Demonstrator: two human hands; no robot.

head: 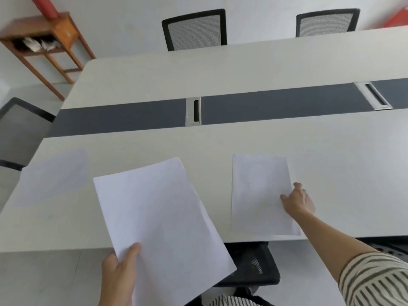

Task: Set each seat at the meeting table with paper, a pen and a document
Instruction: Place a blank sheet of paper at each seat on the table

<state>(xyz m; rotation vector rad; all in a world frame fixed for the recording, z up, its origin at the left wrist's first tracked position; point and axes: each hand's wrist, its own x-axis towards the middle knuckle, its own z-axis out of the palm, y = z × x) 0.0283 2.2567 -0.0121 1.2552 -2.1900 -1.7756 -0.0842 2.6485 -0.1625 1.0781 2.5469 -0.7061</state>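
1. A paper stack (159, 217) is held over the bench (220, 140) edge by the left hand (119, 274), grip closed on its lower corner, ready for dealing.
2. One sheet (258, 193) is laid flat at the near seat; whether the right hand (298, 202) at its edge pinches or merely presses cannot be judged.
3. A second sheet (50, 177) is laid leftward.

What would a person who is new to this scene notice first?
First, the white paper that the left hand grips by its near corner, tilted above the near edge of the table. Next, the right hand touches the right edge of a sheet lying flat on the table. A dark grey strip runs across the table's middle.
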